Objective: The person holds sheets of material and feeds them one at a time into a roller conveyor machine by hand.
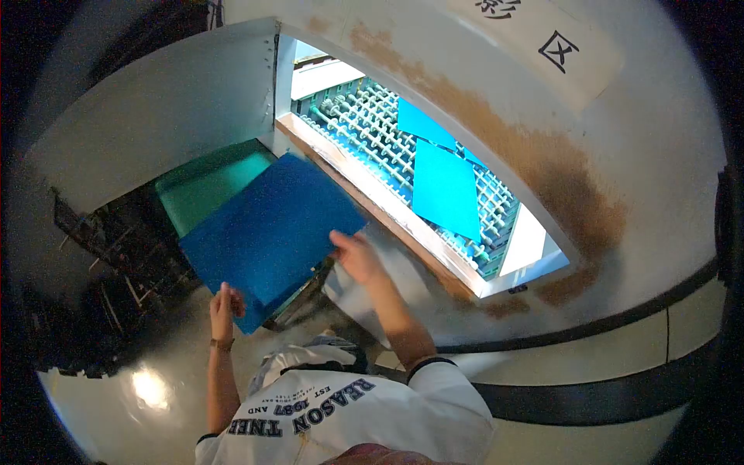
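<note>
A flat blue sheet [271, 225] is held out in front of me, tilted, with a hand on each of two edges. My left hand [225, 302] pinches its near left edge, thumb on the top face. On the right edge, my right hand [353, 256] has its fingers closed around the border. Beneath the far part of the sheet lies a green tray-like surface [205, 180], partly covered. Beyond a window-like opening in the wall, brighter blue sheets [446, 188] rest on a conveyor of rollers [364, 116].
The opening has a worn sill [380, 205] to my right. A grey panel [170, 108] stands at the far left of it. Dark racks [116, 263] are on the left, above a shiny floor [147, 418]. A paper sign [542, 39] is on the wall.
</note>
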`<state>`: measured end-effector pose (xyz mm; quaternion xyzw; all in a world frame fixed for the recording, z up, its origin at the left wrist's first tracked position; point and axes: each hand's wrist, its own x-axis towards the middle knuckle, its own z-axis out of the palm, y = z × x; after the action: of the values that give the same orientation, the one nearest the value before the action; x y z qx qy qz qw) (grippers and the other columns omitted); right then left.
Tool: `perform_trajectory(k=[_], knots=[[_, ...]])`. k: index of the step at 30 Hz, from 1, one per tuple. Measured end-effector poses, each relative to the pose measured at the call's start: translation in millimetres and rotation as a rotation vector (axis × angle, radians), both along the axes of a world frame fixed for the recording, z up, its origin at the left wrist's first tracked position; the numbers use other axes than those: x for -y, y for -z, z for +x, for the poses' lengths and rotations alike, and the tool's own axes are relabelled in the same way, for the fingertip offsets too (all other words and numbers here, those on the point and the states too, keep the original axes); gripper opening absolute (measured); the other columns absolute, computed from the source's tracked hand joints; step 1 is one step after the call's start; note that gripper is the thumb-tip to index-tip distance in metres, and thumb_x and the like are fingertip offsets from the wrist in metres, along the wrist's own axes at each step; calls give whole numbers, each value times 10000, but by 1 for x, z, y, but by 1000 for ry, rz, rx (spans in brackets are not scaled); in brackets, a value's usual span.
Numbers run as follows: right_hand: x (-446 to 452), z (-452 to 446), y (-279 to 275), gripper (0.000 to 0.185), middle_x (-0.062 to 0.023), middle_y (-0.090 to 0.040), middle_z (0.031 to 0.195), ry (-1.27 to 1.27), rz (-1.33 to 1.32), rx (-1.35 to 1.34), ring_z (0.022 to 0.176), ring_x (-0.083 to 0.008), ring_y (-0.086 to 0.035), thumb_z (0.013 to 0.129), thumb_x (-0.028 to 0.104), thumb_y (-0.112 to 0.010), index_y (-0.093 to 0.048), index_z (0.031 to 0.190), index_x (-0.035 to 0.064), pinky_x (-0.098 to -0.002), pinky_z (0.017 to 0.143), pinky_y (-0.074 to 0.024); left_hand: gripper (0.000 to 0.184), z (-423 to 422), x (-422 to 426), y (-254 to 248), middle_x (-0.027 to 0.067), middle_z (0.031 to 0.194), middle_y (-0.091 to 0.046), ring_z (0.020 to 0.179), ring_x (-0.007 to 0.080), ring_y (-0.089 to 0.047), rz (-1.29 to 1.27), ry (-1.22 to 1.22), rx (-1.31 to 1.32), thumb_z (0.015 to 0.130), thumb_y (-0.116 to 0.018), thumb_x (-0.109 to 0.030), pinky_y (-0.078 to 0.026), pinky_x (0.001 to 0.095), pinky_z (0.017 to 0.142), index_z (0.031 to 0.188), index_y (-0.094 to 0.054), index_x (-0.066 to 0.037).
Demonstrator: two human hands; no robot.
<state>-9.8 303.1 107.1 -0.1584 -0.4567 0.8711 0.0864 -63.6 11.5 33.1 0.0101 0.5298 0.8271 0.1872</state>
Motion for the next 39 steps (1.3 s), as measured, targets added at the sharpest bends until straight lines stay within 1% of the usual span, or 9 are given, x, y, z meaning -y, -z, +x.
perform_trajectory(k=[2,5,8,11,16,19,33,36,39], knots=[[-21,-6,-30,177,-43,-592,938,95,-44,-120,844,-170,-569,808,133,-580,-547,975,83,-314,683,-477,381,-13,-4,25,27,527,-518,435,94,-471,-416,-12,-107,880,-490,-348,-359,246,405,651,-544,-48],[-61,-28,-49,207,-61,-573,1016,198,-90,-250,903,-183,-560,835,96,-534,-510,1039,71,-335,738,-480,374,-29,-11,50,47,550,-547,444,103,-495,-633,81,-327,875,-496,-338,-378,247,413,687,-571,-24],[-95,-43,-56,244,-81,-544,1058,236,12,-245,937,-193,-544,841,89,-519,-473,1078,52,-346,781,-475,377,-28,-25,30,52,546,-551,444,102,-506,-765,142,-322,867,-508,-328,-393,243,419,674,-567,-11],[-138,-63,-19,250,-93,-544,1041,338,129,-99,939,-212,-542,847,94,-512,-466,1081,19,-360,817,-467,372,-29,-26,43,50,541,-554,437,100,-507,-826,124,-386,865,-514,-325,-397,239,415,674,-577,-12],[-153,-58,1,262,-191,-571,979,399,206,4,852,-288,-592,859,117,-498,-481,1042,-69,-345,700,-531,369,-33,-19,61,50,544,-562,445,100,-515,-698,111,-299,864,-515,-320,-402,243,416,677,-583,-10],[-146,-55,-1,263,-182,-587,915,372,228,-3,804,-275,-614,867,143,-498,-495,982,-93,-305,628,-540,365,-29,-19,56,49,543,-561,442,98,-511,-694,122,-298,864,-516,-314,-399,244,416,676,-582,-9],[-153,-52,-6,252,-190,-573,935,367,102,-158,839,-284,-601,852,126,-512,-489,987,-86,-309,701,-529,322,-38,-16,74,60,570,-573,452,98,-514,-627,184,-317,864,-526,-279,-395,238,427,684,-569,-15],[-157,-60,-11,281,-183,-584,925,430,21,-169,835,-269,-603,869,172,-499,-500,996,-78,-301,707,-525,322,-38,-14,76,57,565,-570,449,97,-511,-662,154,-356,865,-527,-278,-393,238,425,687,-573,-14],[-158,-57,-20,294,-145,-596,921,279,-44,-1,879,-226,-591,878,239,-493,-516,990,-31,-282,726,-516,331,-36,-13,72,60,565,-570,450,96,-511,-628,159,-359,865,-524,-289,-392,237,424,693,-576,-12]])
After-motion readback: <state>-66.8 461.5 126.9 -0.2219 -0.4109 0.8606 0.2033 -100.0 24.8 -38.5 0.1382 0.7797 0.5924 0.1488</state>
